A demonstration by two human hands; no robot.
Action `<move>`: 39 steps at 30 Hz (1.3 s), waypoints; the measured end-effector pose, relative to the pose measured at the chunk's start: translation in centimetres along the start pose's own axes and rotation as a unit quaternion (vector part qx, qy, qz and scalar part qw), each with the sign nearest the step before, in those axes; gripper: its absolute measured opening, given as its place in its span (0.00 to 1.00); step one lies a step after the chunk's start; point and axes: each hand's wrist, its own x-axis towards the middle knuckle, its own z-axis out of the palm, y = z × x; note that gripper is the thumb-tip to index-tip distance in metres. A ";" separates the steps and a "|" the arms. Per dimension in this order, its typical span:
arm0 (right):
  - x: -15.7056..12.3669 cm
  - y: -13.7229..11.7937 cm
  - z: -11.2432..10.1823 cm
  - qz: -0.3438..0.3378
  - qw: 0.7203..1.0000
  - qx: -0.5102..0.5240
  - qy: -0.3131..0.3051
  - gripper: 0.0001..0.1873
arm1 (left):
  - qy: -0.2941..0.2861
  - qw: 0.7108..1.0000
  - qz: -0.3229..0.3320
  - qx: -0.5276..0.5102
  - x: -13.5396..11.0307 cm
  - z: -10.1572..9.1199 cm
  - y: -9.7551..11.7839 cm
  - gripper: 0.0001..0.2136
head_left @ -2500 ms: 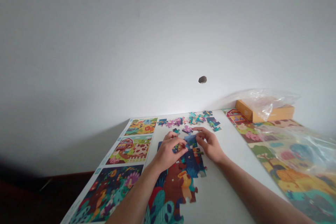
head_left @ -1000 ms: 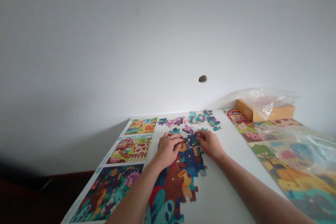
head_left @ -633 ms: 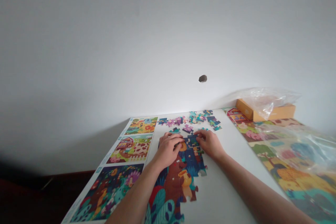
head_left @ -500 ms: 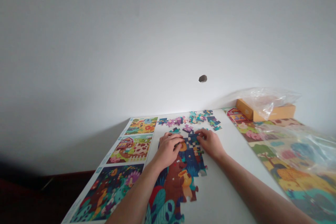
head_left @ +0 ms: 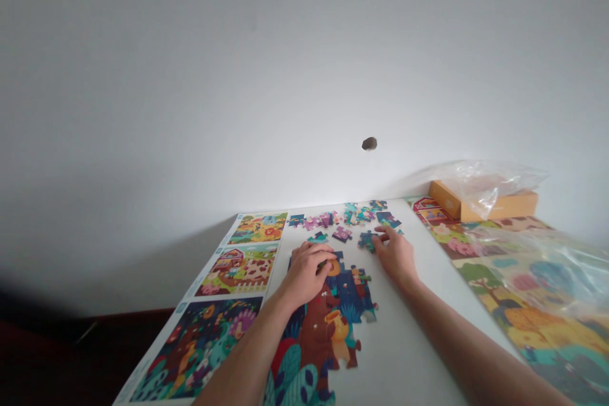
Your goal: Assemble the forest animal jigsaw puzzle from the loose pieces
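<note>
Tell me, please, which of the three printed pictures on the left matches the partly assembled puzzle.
The bottom picture, nearest the camera: like the partly assembled puzzle, it is a dark-blue scene, whereas the barn picture and lion picture are bright.

On the tabletop point(head_left: 392, 346), the part-built jigsaw puzzle point(head_left: 316, 323) lies between a three-picture sheet point(head_left: 238, 274) on its left and a farm picture point(head_left: 454, 238) on its right, with an animal picture point(head_left: 514, 314) before that. The left hand point(head_left: 307, 271) rests on the puzzle's far end; the right hand point(head_left: 397, 257), beyond it to the right, touches a puzzle piece point(head_left: 366, 241). Loose pieces point(head_left: 352, 216) lie behind, near the wall point(head_left: 285, 89). A box point(head_left: 516, 205) sits at the farm picture's far end, a plastic bag point(head_left: 480, 185) on top.
</note>
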 end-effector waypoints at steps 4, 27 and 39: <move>-0.2 0.0 0.3 -0.016 0.999 -0.019 0.034 0.18 | 0.020 1.000 -0.006 0.015 0.1 0.0 -0.3 0.10; -1.3 -1.0 0.3 -0.130 0.987 -0.078 -0.057 0.12 | 0.059 0.977 -0.141 0.150 0.1 -0.1 -3.3 0.13; -1.1 -0.7 0.5 -0.119 0.988 -0.081 -0.052 0.11 | 0.065 0.984 -0.131 0.099 0.5 -0.2 -3.3 0.12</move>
